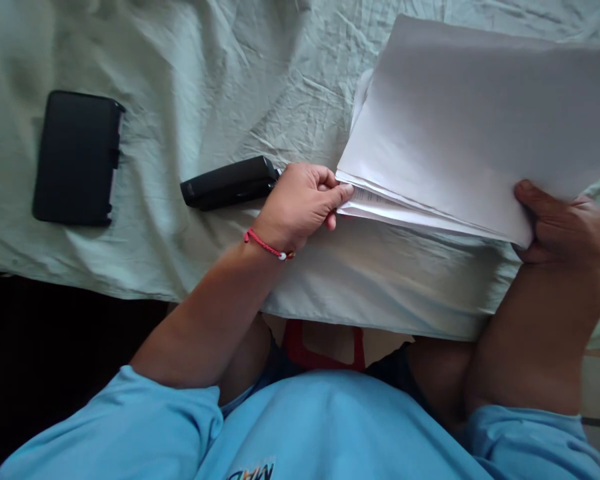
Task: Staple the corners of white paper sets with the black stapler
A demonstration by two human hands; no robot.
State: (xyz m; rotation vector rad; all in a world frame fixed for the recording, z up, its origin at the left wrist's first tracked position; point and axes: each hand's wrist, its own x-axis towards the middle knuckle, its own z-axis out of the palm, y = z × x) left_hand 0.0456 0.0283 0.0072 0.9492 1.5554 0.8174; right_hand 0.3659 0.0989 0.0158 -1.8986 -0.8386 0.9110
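Note:
A stack of white paper sheets [470,120] is held over the cloth-covered surface, its near edge fanned apart at the left corner. Printed text shows on a sheet inside that gap. My left hand [307,197], wearing a red braided bracelet [267,248], pinches the left corner between thumb and fingers. At the near right edge my right hand [565,223] grips the sheets, thumb on top and fingers hidden beneath. Just left of my left hand lies a black oblong device [227,183], its right end partly covered by the hand.
A black case or tablet-like cover [75,159] lies at the far left on the wrinkled pale green cloth [180,80]. The cloth's near edge hangs in front of my lap. Below it, part of a red object [325,347] shows between my legs.

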